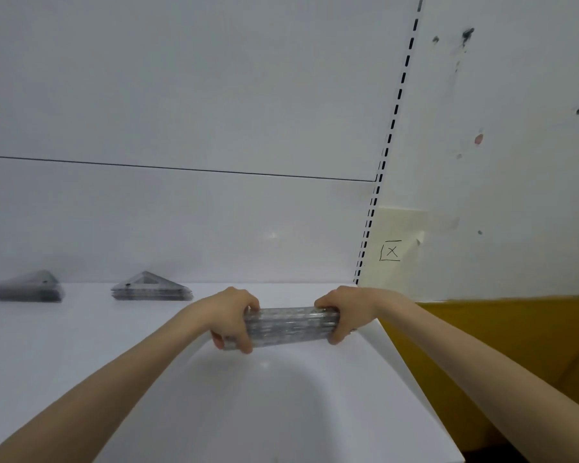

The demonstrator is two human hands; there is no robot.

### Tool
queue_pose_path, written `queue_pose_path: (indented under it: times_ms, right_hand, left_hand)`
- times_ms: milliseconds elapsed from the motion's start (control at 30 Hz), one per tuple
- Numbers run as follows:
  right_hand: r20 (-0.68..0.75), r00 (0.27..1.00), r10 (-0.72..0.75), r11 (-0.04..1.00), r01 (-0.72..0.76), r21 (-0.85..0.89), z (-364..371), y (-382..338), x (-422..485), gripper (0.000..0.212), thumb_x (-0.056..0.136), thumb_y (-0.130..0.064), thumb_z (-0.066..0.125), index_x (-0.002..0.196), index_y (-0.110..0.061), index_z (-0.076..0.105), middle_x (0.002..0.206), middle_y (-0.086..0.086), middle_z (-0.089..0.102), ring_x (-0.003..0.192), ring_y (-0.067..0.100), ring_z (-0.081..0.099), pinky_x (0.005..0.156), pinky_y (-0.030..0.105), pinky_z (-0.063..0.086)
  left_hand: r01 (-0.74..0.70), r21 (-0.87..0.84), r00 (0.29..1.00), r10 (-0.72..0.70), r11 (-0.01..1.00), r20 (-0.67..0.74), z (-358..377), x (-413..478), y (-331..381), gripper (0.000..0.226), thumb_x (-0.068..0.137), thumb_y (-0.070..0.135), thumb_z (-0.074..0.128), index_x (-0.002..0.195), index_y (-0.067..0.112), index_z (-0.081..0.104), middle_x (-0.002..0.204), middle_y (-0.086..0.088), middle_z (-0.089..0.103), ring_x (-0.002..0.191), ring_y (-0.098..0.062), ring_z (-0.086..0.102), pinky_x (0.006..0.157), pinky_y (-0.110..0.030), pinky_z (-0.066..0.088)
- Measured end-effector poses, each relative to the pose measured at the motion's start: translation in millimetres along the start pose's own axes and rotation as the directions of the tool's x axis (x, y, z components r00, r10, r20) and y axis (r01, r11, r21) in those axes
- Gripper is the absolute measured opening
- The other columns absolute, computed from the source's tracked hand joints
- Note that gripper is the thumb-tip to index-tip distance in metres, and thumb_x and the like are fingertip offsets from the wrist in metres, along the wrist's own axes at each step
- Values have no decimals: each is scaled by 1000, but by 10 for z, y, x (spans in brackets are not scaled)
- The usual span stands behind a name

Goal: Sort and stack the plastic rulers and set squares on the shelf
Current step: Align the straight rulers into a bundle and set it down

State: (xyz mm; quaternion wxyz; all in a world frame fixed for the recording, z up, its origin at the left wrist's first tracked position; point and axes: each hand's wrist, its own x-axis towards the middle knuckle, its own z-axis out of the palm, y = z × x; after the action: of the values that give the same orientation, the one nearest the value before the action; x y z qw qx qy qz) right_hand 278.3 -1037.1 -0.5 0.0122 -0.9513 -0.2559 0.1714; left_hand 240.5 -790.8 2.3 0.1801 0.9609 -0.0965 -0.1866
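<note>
A thick stack of clear plastic rulers (290,325) lies crosswise near the right end of the white shelf (281,396). My left hand (233,315) grips its left end, fingers curled over the top and thumb underneath. My right hand (343,312) grips its right end the same way. Two stacks of clear set squares sit at the back of the shelf: one (151,287) left of my hands, another (25,287) at the far left, blurred.
The white back panel (181,212) rises behind the shelf. A slotted upright rail (376,195) marks the shelf's right end. Beyond it are a cream wall with a drawn boxed X (391,251) and a mustard-yellow surface (498,345) below.
</note>
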Motion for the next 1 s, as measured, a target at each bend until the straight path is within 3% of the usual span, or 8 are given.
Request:
queue_pose_path:
  times_ms: [67,200,400,500,600,667,733,1000]
  right_hand:
    - [-33,999,-14,1000,14,-1,49,-3,12,27,70,-28,73,75,-24,47,85,-2,56,78,17,55,69,35,46]
    - [-55,998,-31,999,32,25,87,-31,3,33,70,-28,76,91,-10,58,110,3,51,95,23,54,82,40,49]
    - [21,996,91,988,-93,123,10,85,-205,73,68,-48,80,131,-32,46,126,-11,50,115,13,49,100,32,42]
    - [28,976,215,974,-216,69,47,192,-374,84,69,-46,80,139,-25,40,128,-4,54,103,11,51,92,28,44]
    - [-26,965,260,948,-250,200,169,172,-382,70,69,-31,81,129,-14,51,97,2,71,70,6,63,69,20,50]
    - [-76,958,278,935,-252,249,218,125,-329,39,67,-22,80,100,-12,61,77,0,69,55,5,59,51,13,43]
    - [-118,949,292,936,-258,239,220,64,-292,23,64,-16,78,69,-13,56,61,-2,58,49,8,51,41,11,34]
    - [-156,946,284,952,-259,165,189,-99,-202,19,57,-9,74,59,-9,54,57,2,45,51,16,37,44,17,28]
  left_hand:
    - [-9,3,1000,9,1000,-20,14,-8,-4,43,65,14,85,100,12,60,97,-2,53,67,-24,63,54,-32,59]
    - [17,83,998,-11,996,-68,23,-32,21,34,69,7,77,100,2,64,91,-6,55,55,-20,57,54,-31,57]
    - [126,123,992,-127,984,-1,-20,-55,40,47,70,8,78,113,6,60,94,-4,55,65,-26,65,63,-33,60]
    - [175,109,983,-180,978,31,-74,-81,22,54,69,11,82,118,9,58,86,-3,60,67,-30,68,65,-31,59]
    - [196,69,979,-199,978,41,-93,-61,8,58,69,9,81,121,9,54,75,-5,64,59,-27,69,65,-26,57]
    - [193,44,980,-195,980,45,-89,-36,8,59,71,5,80,123,8,52,72,-6,67,61,-24,71,63,-22,56]
    - [191,16,981,-192,981,40,-98,-18,-9,59,71,0,79,123,9,51,72,-5,69,60,-21,71,59,-19,55]
    - [213,34,976,-214,976,34,-131,36,-114,33,66,1,81,92,2,60,65,-6,71,52,-15,69,60,-15,52]
